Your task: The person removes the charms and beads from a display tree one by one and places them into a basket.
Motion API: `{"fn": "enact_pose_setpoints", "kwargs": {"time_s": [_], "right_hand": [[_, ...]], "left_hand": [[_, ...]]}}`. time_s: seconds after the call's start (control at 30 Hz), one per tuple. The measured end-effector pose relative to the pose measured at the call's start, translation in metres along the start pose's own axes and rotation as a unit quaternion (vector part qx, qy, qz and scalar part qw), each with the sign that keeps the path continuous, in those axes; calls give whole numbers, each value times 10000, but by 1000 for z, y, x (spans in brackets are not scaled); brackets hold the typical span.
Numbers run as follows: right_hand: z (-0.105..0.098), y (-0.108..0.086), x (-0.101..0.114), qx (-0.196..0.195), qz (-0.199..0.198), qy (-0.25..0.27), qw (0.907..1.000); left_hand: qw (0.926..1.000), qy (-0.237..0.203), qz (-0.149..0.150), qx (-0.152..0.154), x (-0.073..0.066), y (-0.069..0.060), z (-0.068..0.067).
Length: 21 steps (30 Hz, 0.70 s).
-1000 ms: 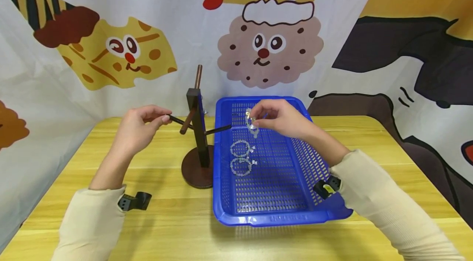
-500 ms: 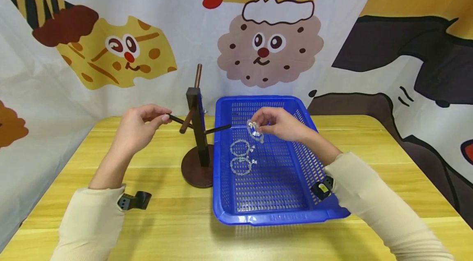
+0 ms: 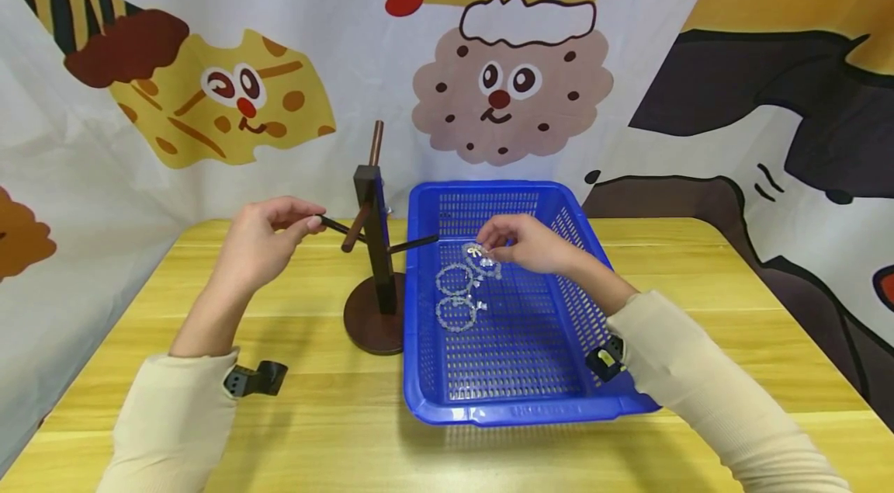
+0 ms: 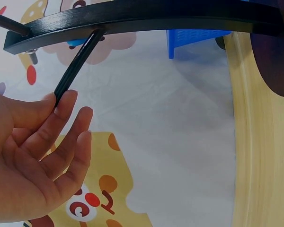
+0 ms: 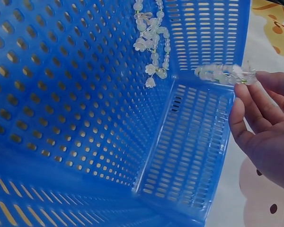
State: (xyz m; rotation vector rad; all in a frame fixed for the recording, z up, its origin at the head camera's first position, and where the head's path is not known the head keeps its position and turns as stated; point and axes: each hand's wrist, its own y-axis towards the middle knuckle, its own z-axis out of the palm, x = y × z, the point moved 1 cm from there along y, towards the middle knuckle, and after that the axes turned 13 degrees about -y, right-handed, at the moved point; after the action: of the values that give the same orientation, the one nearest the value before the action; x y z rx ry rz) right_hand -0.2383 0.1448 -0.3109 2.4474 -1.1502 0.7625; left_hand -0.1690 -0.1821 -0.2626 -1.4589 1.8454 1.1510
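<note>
A dark wooden stand point(image 3: 377, 244) with several pegs rises from a round base beside the basket. My left hand point(image 3: 268, 244) pinches the end of its left peg point(image 4: 78, 66) between thumb and forefinger. Over the blue basket point(image 3: 517, 411), my right hand point(image 3: 534, 244) pinches a clear beaded bracelet point(image 5: 222, 74) with small pale charms. Two more beaded bracelets lie in the basket: an upper bracelet point(image 3: 454, 279) and a lower bracelet point(image 3: 455, 314). In the head view the held bracelet hangs close to the upper one; whether they touch I cannot tell.
Basket and stand are on a yellow wooden table point(image 3: 307, 423). One peg point(image 3: 414, 244) of the stand reaches over the basket's left rim. Behind the table hangs a white cloth point(image 3: 363, 50) with cartoon prints.
My right hand has come down and slightly right, lowering the bracelet from the back of the basket toward the two lying there. The left hand and the stand have stayed put.
</note>
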Motion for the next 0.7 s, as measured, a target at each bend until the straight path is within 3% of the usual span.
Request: {"fn": "enact_pose_setpoints", "kwargs": {"time_s": [0.4, 0.7], "right_hand": [[-3, -2, -2, 130, 91, -597, 9981], [-4, -4, -4, 156, 359, -295, 9988]], "left_hand": [[10000, 10, 29, 0, 2, 1, 0], [10000, 21, 70, -16, 0, 0, 0]]}}
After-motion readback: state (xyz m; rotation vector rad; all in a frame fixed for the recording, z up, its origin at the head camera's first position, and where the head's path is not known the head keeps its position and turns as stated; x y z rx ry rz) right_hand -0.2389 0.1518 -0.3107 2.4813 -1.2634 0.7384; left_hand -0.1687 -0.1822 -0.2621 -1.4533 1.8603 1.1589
